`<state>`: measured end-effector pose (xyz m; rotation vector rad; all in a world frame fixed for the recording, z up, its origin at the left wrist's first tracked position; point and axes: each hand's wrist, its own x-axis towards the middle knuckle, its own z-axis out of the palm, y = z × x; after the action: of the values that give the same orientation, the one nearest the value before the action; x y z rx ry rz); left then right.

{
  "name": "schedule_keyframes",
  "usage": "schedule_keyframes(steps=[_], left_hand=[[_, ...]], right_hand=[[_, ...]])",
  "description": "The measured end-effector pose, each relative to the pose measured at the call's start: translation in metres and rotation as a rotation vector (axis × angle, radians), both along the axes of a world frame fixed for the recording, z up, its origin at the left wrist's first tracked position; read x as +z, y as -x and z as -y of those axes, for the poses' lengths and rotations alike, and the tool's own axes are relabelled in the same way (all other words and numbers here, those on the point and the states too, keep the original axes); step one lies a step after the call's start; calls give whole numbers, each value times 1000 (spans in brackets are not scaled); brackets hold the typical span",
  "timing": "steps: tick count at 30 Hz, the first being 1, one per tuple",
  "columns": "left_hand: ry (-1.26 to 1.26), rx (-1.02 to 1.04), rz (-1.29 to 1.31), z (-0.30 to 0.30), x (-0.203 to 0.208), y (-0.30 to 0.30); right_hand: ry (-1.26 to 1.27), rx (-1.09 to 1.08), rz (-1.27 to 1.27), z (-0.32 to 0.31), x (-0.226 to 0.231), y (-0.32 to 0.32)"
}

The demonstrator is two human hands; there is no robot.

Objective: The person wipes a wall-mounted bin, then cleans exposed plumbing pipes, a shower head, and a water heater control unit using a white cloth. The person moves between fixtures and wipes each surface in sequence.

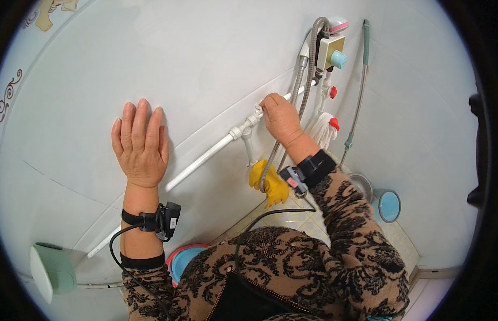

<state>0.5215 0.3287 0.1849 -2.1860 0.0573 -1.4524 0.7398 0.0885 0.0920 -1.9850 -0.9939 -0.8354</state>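
Observation:
My left hand [141, 147] lies flat against the pale wall [217, 69], its fingers stretched upward and holding nothing. My right hand [281, 119] is closed in a pinch at the white pipe [200, 162], just beyond a white tee fitting [242, 131]. A small white bit shows at its fingertips; whether that is part of the pipe or something loose, I cannot make out. Below the fitting, a yellow rubber glove [269, 183] hangs by the wall. A grey flexible hose [301, 88] runs down behind my right hand.
A shower control box [330, 52] with a light-blue knob sits upper right, above a red valve handle [333, 92] and a white mop head [321, 131]. A green-handled pole [365, 43] leans in the corner. Below are a blue bucket [389, 206], basins [187, 262] and a green box [59, 273].

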Motion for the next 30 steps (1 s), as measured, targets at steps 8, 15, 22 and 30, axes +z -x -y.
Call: schedule_keyframes(steps=[8, 15, 22, 30], left_hand=[[6, -16, -9, -4, -1, 0], [-18, 3, 10, -10, -1, 7], [-22, 17, 26, -15, -3, 7], [-21, 7, 16, -15, -2, 6]], right_hand=[[-92, 60, -36, 3, -21, -1], [-103, -249, -29, 26, -16, -39], [5, -393, 34, 43, -15, -64], [21, -128, -81, 5, -13, -13]])
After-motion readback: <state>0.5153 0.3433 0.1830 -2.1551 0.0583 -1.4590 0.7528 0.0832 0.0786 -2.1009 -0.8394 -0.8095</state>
